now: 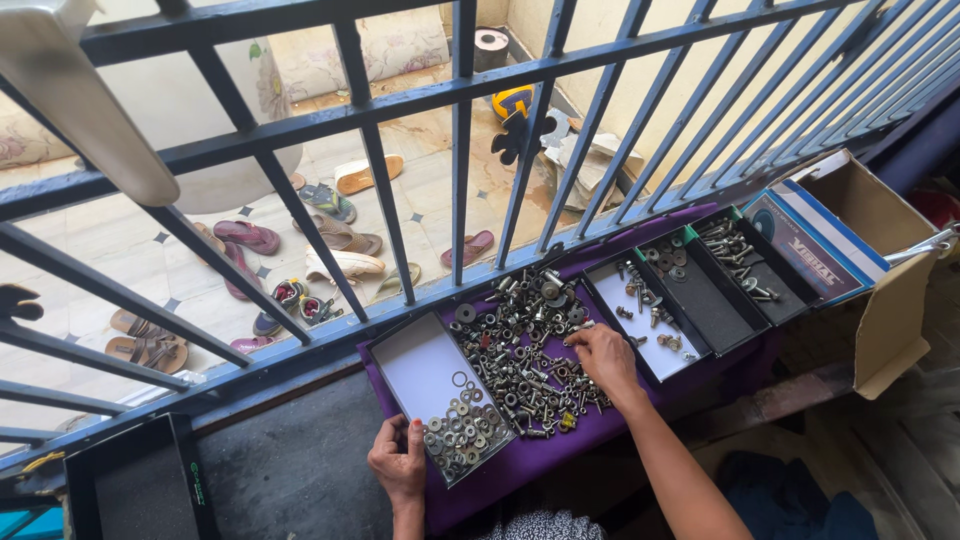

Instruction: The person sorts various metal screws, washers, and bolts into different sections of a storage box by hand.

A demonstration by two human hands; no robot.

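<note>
A heap of mixed nuts, bolts and washers [520,345] lies on a purple cloth [560,445] beside a blue metal railing. My right hand [603,360] rests on the heap's right side, fingers bent down into the parts; whether it pinches one I cannot tell. My left hand [398,462] holds the near corner of a shallow white-bottomed tray [420,365] that contains several washers [458,428]. To the right stand three more trays: one white-bottomed with a few screws [640,305], one dark with washers [690,285], one dark with bolts [745,262].
An open cardboard box [880,250] with a blue lid stands at the far right. An empty black tray [140,485] lies at the lower left. Through the railing [460,150], a tiled floor far below holds several sandals and slippers [300,250].
</note>
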